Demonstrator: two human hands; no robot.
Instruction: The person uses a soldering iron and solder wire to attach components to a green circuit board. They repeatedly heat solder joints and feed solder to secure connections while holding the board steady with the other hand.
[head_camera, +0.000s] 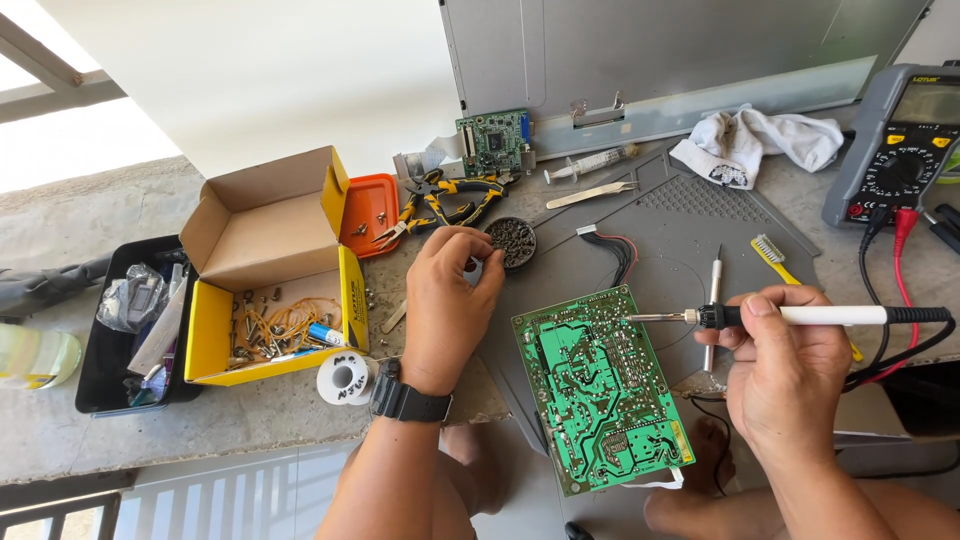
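Note:
A green circuit board (600, 385) lies solder side up on a grey work mat (690, 230). My right hand (785, 365) holds a white-handled soldering iron (800, 316) level, its tip just over the board's upper right edge. My left hand (448, 300), with a black watch on the wrist, is closed around a small round thing beside a round tin of dark tip cleaner (515, 242); what it grips is mostly hidden.
An open yellow cardboard box (265, 270) of small parts, a black bin (135, 320), a solder spool (345, 378), pliers (445, 205), a small green board (493, 142), a syringe (590, 163), tweezers (590, 194), a white rag (755, 142), a yellow brush (775, 258) and a multimeter (900, 140) surround the mat.

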